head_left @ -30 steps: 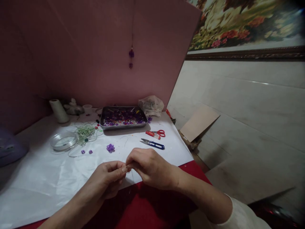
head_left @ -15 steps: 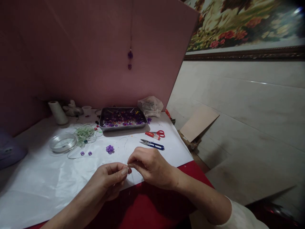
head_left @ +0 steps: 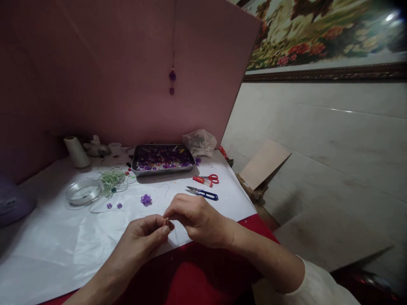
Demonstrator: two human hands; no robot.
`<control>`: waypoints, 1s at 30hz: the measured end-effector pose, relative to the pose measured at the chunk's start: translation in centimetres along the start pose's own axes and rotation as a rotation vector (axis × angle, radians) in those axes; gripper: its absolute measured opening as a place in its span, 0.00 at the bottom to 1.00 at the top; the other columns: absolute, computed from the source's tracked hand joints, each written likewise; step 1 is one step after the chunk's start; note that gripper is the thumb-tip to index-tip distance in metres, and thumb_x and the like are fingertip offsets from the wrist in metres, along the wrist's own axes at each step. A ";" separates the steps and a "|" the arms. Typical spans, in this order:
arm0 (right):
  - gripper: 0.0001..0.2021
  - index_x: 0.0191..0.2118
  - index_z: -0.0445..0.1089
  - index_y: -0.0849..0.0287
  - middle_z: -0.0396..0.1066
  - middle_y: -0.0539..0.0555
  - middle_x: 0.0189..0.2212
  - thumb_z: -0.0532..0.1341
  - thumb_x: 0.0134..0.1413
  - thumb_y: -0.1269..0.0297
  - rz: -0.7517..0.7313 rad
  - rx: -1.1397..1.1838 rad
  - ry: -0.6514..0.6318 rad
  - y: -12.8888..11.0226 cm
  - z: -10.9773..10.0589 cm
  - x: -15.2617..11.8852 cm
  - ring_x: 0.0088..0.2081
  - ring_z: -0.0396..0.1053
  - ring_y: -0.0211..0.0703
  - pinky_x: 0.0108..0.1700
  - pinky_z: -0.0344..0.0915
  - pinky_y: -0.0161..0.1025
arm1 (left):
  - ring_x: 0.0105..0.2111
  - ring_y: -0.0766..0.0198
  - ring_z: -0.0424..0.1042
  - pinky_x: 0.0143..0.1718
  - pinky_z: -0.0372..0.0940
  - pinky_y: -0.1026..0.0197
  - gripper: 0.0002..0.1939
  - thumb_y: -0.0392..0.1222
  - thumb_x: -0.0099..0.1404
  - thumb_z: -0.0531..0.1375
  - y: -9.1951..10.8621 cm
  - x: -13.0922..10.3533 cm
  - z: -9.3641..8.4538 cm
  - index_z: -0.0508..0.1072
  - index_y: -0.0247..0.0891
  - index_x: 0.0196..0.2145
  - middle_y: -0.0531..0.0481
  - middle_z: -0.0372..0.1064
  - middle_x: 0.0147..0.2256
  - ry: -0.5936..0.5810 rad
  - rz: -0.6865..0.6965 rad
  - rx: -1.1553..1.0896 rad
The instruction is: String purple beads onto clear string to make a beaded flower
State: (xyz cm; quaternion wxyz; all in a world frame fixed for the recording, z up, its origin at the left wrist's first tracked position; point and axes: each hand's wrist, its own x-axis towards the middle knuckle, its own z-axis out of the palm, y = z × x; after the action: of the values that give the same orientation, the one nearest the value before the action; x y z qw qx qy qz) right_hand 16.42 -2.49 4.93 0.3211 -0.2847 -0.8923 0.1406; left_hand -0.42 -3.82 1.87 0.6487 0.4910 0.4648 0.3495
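Note:
My left hand [head_left: 144, 239] pinches a thin thread [head_left: 168, 222] near the table's front edge, its thumb against the forefinger. Right beside it, my right hand [head_left: 193, 218] has its fingertips closed at the same thread, just above the left thumb. Something small and reddish shows by the left fingertips, too small to name. Just beyond the hands lies a purple bead flower [head_left: 146, 200]. Two loose purple beads [head_left: 119, 206] rest to its left. Blue thread snips [head_left: 203, 193] lie beyond my right hand, near red-handled scissors [head_left: 212, 178] and a red-and-white tube [head_left: 202, 181].
A metal tray [head_left: 163, 170] of mixed beads stands at the back. On the left are a tangle of green cord [head_left: 112, 180], a clear spool [head_left: 83, 192] and a white thread cone [head_left: 77, 153]. A plastic bag [head_left: 200, 142] sits behind. A beaded strand [head_left: 172, 76] hangs on the pink panel.
My right hand has moved slightly left, closer over the left fingertips. The left hand keeps its pinch. The whole view has shifted a little; the things on the table lie as before.

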 end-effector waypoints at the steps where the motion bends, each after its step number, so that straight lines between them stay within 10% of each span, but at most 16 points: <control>1: 0.12 0.35 0.69 0.65 0.67 0.54 0.30 0.54 0.47 0.83 0.013 0.010 0.008 0.1 0.1 0.0 0.33 0.65 0.37 0.36 0.62 0.31 | 0.16 0.74 0.47 0.17 0.42 0.70 0.15 0.50 0.48 0.65 0.0 0.1 -0.1 0.70 0.35 0.24 0.60 0.54 0.16 -0.010 0.010 0.004; 16: 0.03 0.29 0.67 0.63 0.68 0.48 0.20 0.57 0.50 0.72 0.664 0.670 -0.027 0.2 1.1 -0.5 0.21 0.66 0.31 0.23 0.57 0.28 | 0.15 0.73 0.49 0.15 0.43 0.69 0.16 0.53 0.50 0.63 -0.6 0.9 -0.6 0.70 0.36 0.23 0.58 0.56 0.16 0.018 0.086 0.048; 30: 0.07 0.26 0.67 0.64 0.69 0.49 0.23 0.60 0.48 0.65 0.846 0.951 -0.106 0.0 0.0 -0.2 0.19 0.61 0.27 0.18 0.48 0.26 | 0.18 0.69 0.54 0.18 0.49 0.67 0.12 0.50 0.50 0.64 0.4 -0.3 -0.3 0.76 0.38 0.25 0.54 0.64 0.17 0.145 0.246 0.173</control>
State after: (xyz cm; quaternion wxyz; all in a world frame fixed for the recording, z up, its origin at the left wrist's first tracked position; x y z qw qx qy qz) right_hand 16.50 -2.65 4.83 0.2843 -0.4315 -0.5575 0.6498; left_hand -0.80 -3.93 2.27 0.5209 0.5718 0.4751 0.4194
